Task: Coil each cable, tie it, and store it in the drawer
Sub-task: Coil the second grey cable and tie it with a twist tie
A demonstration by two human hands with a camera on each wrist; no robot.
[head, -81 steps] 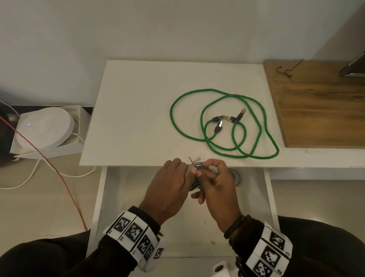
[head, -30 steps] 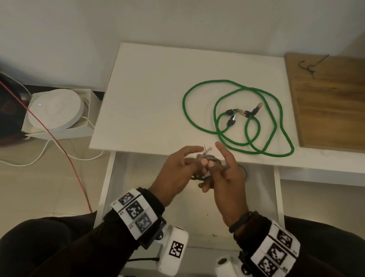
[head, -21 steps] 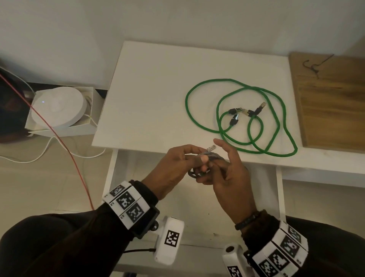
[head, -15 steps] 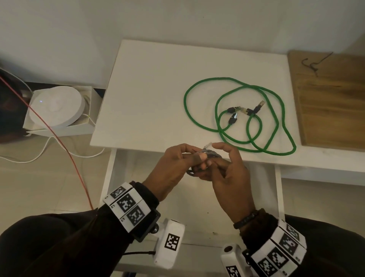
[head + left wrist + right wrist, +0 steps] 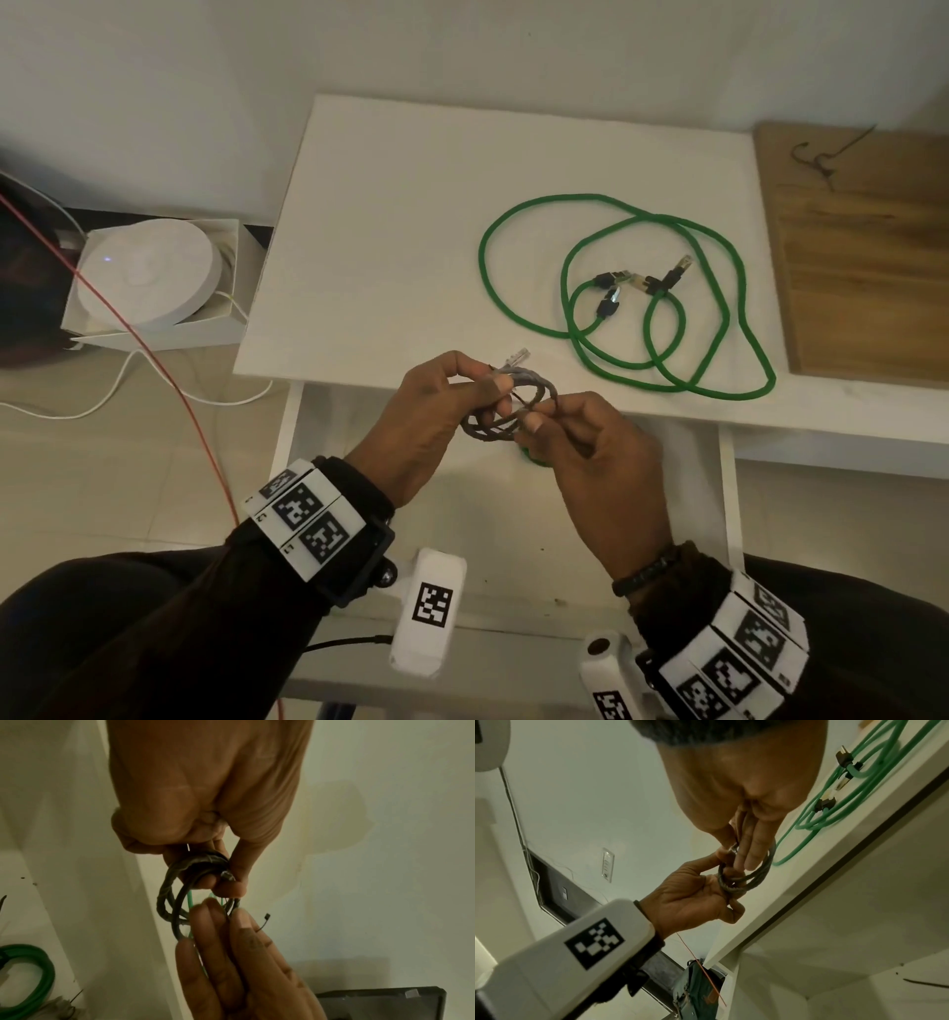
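Note:
Above the open white drawer, both hands hold a small grey cable coil. My left hand grips the coil's left side, thumb on top, and a clear plug sticks out past that thumb. My right hand pinches the right side of the coil together with a thin black tie. In the right wrist view the coil hangs between both hands. Loose green cables with dark plugs sprawl uncoiled on the white table.
A coiled green cable lies in the drawer. A wooden board with a dark tie on it adjoins the table on the right. On the floor to the left are a white round device in a box and a red cord.
My right index finger, stretched out a second ago, has curled down onto the coil. Both hands have stayed at the coil above the drawer. The green cables have not moved.

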